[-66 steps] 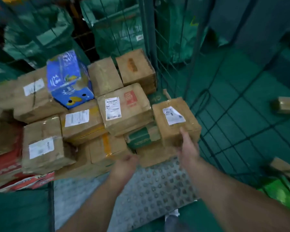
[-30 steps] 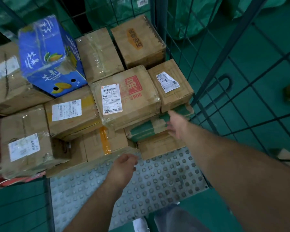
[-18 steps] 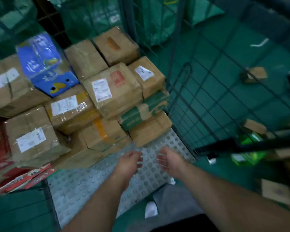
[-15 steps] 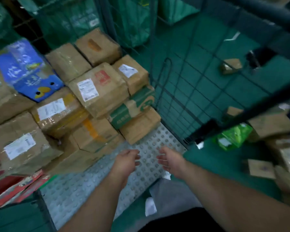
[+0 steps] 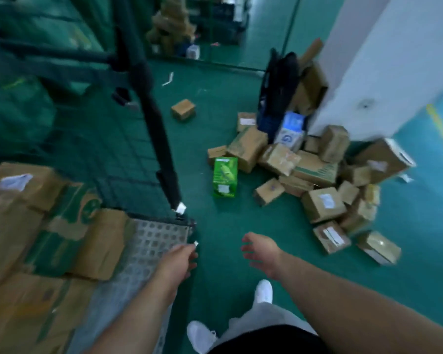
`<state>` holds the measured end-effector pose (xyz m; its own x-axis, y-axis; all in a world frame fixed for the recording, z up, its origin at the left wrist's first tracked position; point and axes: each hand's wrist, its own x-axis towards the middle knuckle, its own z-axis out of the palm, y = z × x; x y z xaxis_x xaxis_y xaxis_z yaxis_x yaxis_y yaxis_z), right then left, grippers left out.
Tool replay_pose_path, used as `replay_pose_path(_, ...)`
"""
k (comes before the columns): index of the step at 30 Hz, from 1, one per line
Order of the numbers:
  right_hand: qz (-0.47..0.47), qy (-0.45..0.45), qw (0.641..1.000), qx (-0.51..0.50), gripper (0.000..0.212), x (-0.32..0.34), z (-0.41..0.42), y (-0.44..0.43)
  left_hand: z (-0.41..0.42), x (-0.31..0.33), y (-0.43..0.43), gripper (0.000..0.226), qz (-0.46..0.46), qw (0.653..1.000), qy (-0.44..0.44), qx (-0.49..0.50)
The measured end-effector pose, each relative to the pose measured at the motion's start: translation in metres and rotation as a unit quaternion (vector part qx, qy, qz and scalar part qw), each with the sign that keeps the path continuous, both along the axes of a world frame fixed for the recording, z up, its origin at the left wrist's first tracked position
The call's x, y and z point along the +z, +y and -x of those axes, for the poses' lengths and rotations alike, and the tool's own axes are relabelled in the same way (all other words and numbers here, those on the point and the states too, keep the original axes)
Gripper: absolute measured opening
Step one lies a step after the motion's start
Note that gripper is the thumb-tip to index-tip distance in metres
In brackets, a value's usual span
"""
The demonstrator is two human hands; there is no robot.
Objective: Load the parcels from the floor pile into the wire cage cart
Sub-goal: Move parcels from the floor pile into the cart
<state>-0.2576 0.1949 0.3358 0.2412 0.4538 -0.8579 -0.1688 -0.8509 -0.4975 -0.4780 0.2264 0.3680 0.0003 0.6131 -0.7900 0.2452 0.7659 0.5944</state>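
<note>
The wire cage cart is on the left, part full. The floor pile lies by the white wall. Its boxes look stiff and maybe light, so hold two sides. The left hand and right hand are loose and empty.

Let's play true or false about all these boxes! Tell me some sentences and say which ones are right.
1. The left hand and right hand hold nothing. True.
2. The green box sits inside the wire cage cart. False: it stands on the floor outside it.
3. A pile of brown parcels lies by the white wall. True.
4. The cart is without parcels. False: brown boxes are stacked in it.
5. The person wears white shoes. True.
</note>
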Motion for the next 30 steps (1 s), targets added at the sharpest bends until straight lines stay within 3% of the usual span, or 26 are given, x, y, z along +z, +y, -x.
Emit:
replay_pose_path(5, -0.017, 0.012, 0.995, -0.100, 0.034, 0.009, -0.088, -0.047, -0.091, 0.001, 0.008, 0.012, -0.031, 0.995, 0.006, -0.095)
replay_pose_path(13, -0.025, -0.001, 0.962, -0.273, 0.032, -0.002, -0.298, -0.143, -0.330, -0.013, -0.018, 0.018, -0.025, 0.971, 0.013, -0.236)
replay_pose_path(19, -0.008, -0.026, 0.943, -0.331, 0.028, -0.017, -0.445, -0.187, -0.497, -0.026, -0.039, 0.021, -0.004, 0.951, 0.010, -0.310)
replay_pose_path(30, 0.028, -0.001, 0.945, -0.327, 0.027, -0.045, -0.544, -0.149, -0.594, -0.050, 0.017, 0.021, 0.025, 0.942, 0.059, -0.328)
